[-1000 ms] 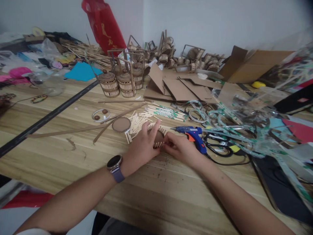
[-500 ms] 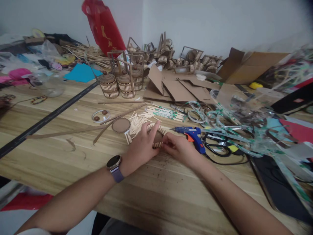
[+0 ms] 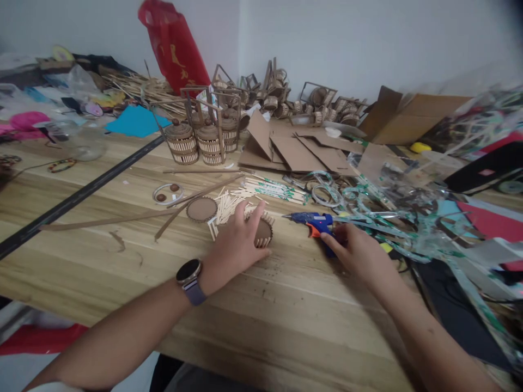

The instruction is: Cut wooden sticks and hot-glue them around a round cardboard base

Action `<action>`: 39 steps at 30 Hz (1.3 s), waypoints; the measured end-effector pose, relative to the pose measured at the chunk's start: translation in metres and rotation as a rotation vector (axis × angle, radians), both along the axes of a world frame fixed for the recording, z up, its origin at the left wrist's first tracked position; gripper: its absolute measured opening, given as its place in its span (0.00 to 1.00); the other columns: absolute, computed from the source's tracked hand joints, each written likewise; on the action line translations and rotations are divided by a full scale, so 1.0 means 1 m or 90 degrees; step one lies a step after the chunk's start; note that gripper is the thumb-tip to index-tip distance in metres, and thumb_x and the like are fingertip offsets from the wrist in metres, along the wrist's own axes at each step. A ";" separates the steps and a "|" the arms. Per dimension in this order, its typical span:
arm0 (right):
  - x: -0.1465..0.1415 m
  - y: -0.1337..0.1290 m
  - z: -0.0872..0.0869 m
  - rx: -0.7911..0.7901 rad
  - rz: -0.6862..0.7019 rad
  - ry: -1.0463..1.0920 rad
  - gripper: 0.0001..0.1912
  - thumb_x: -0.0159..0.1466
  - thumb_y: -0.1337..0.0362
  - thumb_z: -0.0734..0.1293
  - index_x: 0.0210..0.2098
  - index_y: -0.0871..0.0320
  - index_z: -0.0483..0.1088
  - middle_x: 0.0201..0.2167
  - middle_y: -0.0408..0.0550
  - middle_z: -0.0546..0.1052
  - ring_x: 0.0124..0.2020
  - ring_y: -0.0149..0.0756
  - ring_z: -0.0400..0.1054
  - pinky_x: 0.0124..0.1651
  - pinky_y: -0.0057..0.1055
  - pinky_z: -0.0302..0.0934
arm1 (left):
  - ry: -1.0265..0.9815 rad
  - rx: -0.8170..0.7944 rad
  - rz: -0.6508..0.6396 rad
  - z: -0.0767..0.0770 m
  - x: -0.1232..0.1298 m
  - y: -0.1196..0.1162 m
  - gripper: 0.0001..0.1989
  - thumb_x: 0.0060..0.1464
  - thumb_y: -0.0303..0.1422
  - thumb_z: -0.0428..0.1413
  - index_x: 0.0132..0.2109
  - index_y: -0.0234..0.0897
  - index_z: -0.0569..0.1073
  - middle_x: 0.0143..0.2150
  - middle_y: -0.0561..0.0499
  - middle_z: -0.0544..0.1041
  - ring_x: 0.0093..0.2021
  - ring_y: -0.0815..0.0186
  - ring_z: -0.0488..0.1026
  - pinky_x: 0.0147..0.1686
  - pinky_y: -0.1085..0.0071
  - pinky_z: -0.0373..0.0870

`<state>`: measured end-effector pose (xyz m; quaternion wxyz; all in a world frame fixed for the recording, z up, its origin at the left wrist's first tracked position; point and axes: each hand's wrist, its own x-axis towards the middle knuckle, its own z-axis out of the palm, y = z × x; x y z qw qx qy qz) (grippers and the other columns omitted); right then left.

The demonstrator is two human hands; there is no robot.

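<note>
A round cardboard base with short wooden sticks standing around its rim lies on the table. My left hand spans it, thumb at the near edge and fingers at the far side, hiding its left part. To the right, my right hand has its fingers around the handle of a blue glue gun with an orange trigger; the nozzle points left. Loose short sticks are heaped just beyond my left hand. Beside them lies a second cardboard disc.
Small lidded baskets with tall handles stand behind. Cardboard sheets lie at the back centre. Plastic wrappers clutter the right, near a dark flat panel. A silvery ring holds two brown beads. A long dark strip crosses the left.
My right hand has left the edge of the cardboard base and moved right onto the glue gun's handle. My left hand stays almost in place around the base.
</note>
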<state>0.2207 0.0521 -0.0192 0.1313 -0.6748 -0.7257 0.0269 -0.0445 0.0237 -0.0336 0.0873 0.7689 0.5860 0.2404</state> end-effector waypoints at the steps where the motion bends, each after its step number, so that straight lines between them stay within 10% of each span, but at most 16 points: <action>1: -0.001 0.000 -0.003 -0.028 -0.004 0.009 0.18 0.62 0.49 0.63 0.37 0.58 0.71 0.32 0.56 0.79 0.30 0.47 0.73 0.28 0.35 0.58 | 0.001 0.008 0.003 -0.001 0.002 0.000 0.50 0.43 0.35 0.67 0.66 0.43 0.47 0.66 0.36 0.49 0.60 0.43 0.62 0.53 0.51 0.68; 10: 0.000 0.001 -0.006 -0.020 0.013 0.075 0.17 0.63 0.54 0.60 0.35 0.58 0.74 0.32 0.56 0.79 0.32 0.47 0.72 0.32 0.36 0.60 | 0.005 0.031 0.016 -0.006 0.007 -0.001 0.51 0.43 0.31 0.67 0.67 0.45 0.45 0.66 0.36 0.48 0.60 0.44 0.63 0.52 0.52 0.69; 15: -0.001 -0.003 -0.003 0.054 -0.019 0.344 0.14 0.55 0.52 0.65 0.35 0.55 0.69 0.27 0.47 0.75 0.27 0.39 0.66 0.29 0.32 0.59 | -0.020 0.020 0.012 -0.008 0.006 0.000 0.51 0.44 0.29 0.65 0.67 0.48 0.43 0.67 0.37 0.46 0.59 0.45 0.64 0.51 0.53 0.70; 23: -0.003 -0.019 -0.003 -0.212 0.009 0.665 0.17 0.49 0.51 0.73 0.29 0.57 0.73 0.19 0.42 0.69 0.21 0.33 0.61 0.23 0.30 0.56 | -0.030 0.020 0.018 -0.010 0.009 -0.001 0.49 0.44 0.25 0.63 0.67 0.46 0.45 0.65 0.37 0.47 0.62 0.45 0.61 0.52 0.53 0.69; 39: -0.022 -0.029 -0.010 -0.207 0.222 0.391 0.17 0.57 0.50 0.66 0.36 0.55 0.79 0.35 0.47 0.82 0.38 0.46 0.76 0.42 0.40 0.71 | -0.070 0.039 0.008 -0.012 0.008 0.000 0.51 0.44 0.24 0.64 0.67 0.47 0.43 0.63 0.39 0.50 0.62 0.46 0.60 0.55 0.51 0.67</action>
